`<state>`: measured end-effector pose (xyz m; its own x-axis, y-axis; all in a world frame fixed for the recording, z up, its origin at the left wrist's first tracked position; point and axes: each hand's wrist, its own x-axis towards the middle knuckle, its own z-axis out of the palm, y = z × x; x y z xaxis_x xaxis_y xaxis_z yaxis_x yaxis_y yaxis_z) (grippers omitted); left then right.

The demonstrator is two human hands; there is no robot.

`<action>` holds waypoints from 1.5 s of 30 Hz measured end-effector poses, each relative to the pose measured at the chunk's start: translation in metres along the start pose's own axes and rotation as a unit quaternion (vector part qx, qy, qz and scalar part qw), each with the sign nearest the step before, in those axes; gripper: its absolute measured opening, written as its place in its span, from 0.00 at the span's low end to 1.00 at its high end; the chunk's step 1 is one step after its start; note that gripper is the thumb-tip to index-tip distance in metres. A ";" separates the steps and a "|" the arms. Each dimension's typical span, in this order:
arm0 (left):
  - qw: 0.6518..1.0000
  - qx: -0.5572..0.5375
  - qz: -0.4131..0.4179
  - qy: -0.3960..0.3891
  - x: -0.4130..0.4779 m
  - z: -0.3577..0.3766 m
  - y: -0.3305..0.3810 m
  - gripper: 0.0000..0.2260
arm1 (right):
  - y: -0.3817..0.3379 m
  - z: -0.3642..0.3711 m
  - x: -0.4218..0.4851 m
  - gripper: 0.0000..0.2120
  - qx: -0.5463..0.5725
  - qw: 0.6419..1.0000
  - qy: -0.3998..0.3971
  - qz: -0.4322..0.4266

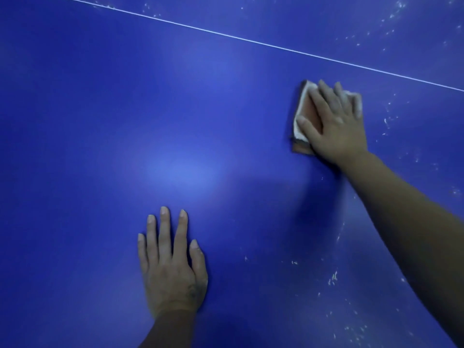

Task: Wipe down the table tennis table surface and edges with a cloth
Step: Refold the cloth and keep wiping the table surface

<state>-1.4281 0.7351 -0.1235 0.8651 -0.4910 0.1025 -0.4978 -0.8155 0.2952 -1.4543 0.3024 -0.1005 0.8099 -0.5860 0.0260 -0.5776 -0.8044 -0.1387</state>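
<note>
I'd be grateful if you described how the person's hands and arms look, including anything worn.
Both are bare: no gloves, rings or watch show on the left hand or right hand, and no sleeves cover the visible forearms. A small dark mark sits on the back of the left hand near the wrist.
</note>
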 end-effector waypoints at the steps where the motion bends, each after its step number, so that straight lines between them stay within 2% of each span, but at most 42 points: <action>1: 1.000 -0.003 -0.002 -0.002 0.000 -0.001 0.000 0.28 | -0.003 0.002 -0.024 0.35 -0.013 1.000 0.014 0.005; 4: 1.000 -0.002 -0.005 -0.006 0.000 -0.002 0.001 0.27 | -0.026 0.007 -0.114 0.35 -0.018 0.999 0.029 0.001; 7: 1.000 -0.002 -0.009 -0.012 0.001 -0.003 0.003 0.28 | -0.067 0.015 -0.208 0.38 0.008 1.000 -0.007 -0.021; 9: 1.000 0.000 -0.010 -0.015 0.001 -0.003 0.003 0.28 | -0.083 0.018 -0.239 0.38 0.008 0.998 -0.024 -0.056; 12: 1.000 0.000 -0.010 -0.012 0.001 -0.004 0.003 0.27 | -0.078 0.017 -0.207 0.36 0.009 0.998 -0.005 -0.069; 15: 1.000 0.002 -0.010 -0.012 0.002 -0.004 0.004 0.27 | -0.069 0.016 -0.152 0.34 0.003 0.999 0.028 0.042; 17: 1.000 0.002 -0.013 -0.013 0.001 -0.005 0.005 0.27 | -0.079 0.019 -0.148 0.34 -0.002 0.996 0.030 0.082; 20: 1.000 0.003 -0.011 -0.009 0.001 -0.006 0.006 0.27 | -0.107 0.026 -0.198 0.36 0.014 0.999 0.028 0.043; 23: 1.000 0.003 -0.015 -0.011 0.002 -0.007 0.007 0.27 | -0.131 0.027 -0.269 0.38 0.044 0.999 -0.016 -0.019; 25: 1.000 0.003 -0.016 -0.012 0.002 -0.008 0.008 0.27 | -0.133 0.026 -0.283 0.37 0.041 0.998 -0.024 -0.047; 27: 1.000 0.000 -0.015 -0.009 0.003 -0.009 0.009 0.27 | -0.125 0.026 -0.257 0.36 0.038 0.999 0.001 -0.034; 32: 1.000 0.008 -0.016 -0.004 0.003 -0.010 0.011 0.26 | -0.125 0.029 -0.136 0.34 0.025 0.992 0.051 0.113; 35: 1.000 0.013 -0.012 0.007 0.003 -0.009 0.010 0.26 | -0.154 0.035 -0.109 0.33 0.011 0.993 0.057 0.105; 37: 1.000 0.007 -0.012 0.014 0.003 -0.008 0.010 0.25 | -0.172 0.038 -0.126 0.32 0.014 0.996 0.057 0.062; 40: 1.000 0.003 -0.009 0.016 0.003 -0.009 0.008 0.24 | -0.193 0.040 -0.201 0.33 0.050 0.997 0.048 0.017; 43: 1.000 -0.015 -0.009 0.012 0.003 -0.012 0.006 0.23 | -0.197 0.038 -0.279 0.34 0.052 0.998 0.030 0.018; 45: 0.999 -0.032 -0.015 0.011 0.003 -0.016 0.007 0.23 | -0.183 0.034 -0.291 0.34 0.037 0.999 0.029 0.023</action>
<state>-1.4284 0.7325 -0.1059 0.8808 -0.4594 0.1144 -0.4679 -0.8080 0.3579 -1.5813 0.6232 -0.1164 0.7740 -0.6287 0.0752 -0.6032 -0.7682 -0.2144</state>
